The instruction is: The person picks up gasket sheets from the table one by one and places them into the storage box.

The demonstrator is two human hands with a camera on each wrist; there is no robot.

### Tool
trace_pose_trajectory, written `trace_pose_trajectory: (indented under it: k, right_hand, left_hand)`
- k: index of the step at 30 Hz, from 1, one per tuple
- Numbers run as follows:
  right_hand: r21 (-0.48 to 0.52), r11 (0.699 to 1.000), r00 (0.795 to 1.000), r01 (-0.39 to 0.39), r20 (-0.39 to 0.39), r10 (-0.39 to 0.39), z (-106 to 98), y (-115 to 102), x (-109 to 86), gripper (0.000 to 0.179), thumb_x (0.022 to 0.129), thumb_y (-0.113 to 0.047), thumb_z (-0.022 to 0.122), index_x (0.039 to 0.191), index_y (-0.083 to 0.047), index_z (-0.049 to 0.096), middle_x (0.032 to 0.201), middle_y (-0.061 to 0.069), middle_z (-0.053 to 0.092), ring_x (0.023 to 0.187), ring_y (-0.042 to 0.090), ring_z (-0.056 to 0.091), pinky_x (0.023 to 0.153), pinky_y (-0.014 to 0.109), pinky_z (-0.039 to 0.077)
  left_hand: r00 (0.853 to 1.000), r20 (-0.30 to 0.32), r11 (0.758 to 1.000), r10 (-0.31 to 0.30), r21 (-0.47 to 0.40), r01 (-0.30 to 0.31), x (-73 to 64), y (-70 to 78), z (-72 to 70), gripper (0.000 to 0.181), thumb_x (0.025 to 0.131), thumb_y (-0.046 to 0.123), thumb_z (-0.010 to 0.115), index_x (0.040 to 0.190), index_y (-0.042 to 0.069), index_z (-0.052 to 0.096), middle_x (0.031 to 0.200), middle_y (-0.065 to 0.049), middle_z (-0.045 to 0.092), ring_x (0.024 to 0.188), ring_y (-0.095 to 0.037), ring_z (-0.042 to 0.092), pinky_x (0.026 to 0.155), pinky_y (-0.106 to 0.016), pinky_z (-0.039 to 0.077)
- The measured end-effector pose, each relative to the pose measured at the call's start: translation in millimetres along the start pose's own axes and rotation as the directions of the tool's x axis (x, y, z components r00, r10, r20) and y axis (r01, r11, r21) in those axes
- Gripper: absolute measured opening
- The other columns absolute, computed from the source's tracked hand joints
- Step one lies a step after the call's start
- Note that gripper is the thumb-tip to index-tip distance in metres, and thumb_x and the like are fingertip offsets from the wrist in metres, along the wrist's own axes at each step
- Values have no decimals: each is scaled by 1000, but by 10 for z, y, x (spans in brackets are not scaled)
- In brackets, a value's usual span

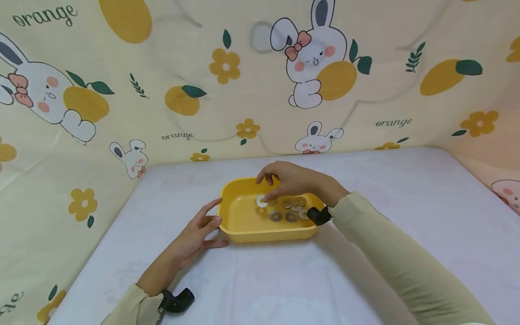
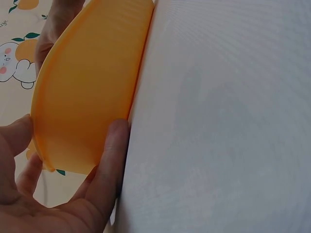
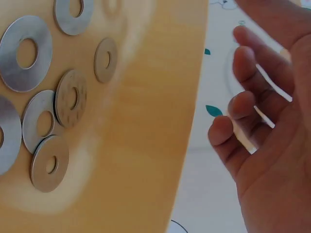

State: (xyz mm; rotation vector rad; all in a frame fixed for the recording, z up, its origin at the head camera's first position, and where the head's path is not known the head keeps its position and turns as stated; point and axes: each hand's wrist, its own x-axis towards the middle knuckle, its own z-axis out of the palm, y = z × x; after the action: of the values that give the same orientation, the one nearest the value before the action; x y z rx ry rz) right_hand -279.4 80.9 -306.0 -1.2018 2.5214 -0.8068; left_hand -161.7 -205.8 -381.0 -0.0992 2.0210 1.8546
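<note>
Yellow tray [image 1: 243, 221] sits mid-counter, metal washers [image 1: 284, 215] in its right half. Left hand [image 1: 195, 237] braces the near-left corner, fingers straight. Right hand [image 1: 290, 180] hovers, fingers pinching a white washer [image 1: 261, 201]; best lifted straight up, tray held steady.

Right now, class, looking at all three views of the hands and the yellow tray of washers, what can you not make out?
- Head view: whether the right hand pinches the white washer; its fingertips cover it.
- Head view: the washer count; the hand overlaps some in the yellow tray.
- Right wrist view: the fingers are blurred.
- Left wrist view: the tray's inside; only its outer wall shows beside the left hand.
</note>
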Motion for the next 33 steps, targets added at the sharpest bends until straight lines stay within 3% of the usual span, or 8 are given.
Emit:
trace_pose_trajectory:
  k: [6,14,21,25,28,33]
  right_hand:
    - [-44,999,1000,-23,4,23,-37,10,-53,50,82,-36,82,124,-15,65,98,11,60,87,25,49,74,30,39]
    - [-41,999,1000,-21,-21,20,-101,-11,-257,50,81,-49,79,122,-25,64,97,7,60,92,28,51,77,31,40]
    - [-20,999,997,-34,-67,33,-143,-15,-513,47,81,-39,82,122,-26,64,94,3,60,92,25,53,78,31,45]
    - [15,998,993,-60,-96,62,-165,52,-690,47,80,-38,83,121,-28,63,93,4,60,91,26,54,76,30,46]
    - [13,998,991,-63,-117,64,-158,120,-816,46,81,-31,84,122,-27,63,91,1,60,89,27,55,75,30,46]
    - [-9,997,988,-78,-133,76,-153,248,-1024,48,79,-34,85,120,-28,62,89,0,59,85,23,54,74,29,47]
  left_hand:
    - [1000,2,1000,6,1,-6,8,-3,-7,56,105,25,51,153,42,28,146,-18,36,114,-24,61,90,-42,60]
    - [1000,17,1000,19,-1,-19,3,-1,-5,57,105,26,51,154,41,27,145,-19,36,114,-24,60,91,-43,60]
    - [999,22,1000,24,1,-24,-6,-7,-11,57,105,25,50,155,40,26,147,-19,35,115,-24,60,92,-42,60]
    - [999,25,1000,21,-3,-21,-5,-14,-16,57,105,26,50,155,40,25,148,-19,34,115,-24,60,92,-42,60]
    - [999,32,1000,26,-17,-25,-4,-22,-20,57,105,26,50,155,40,26,149,-19,34,120,-27,57,93,-43,60]
    - [998,43,999,37,-23,-36,-10,-28,-22,58,104,29,52,155,39,26,150,-19,33,121,-27,56,93,-44,59]
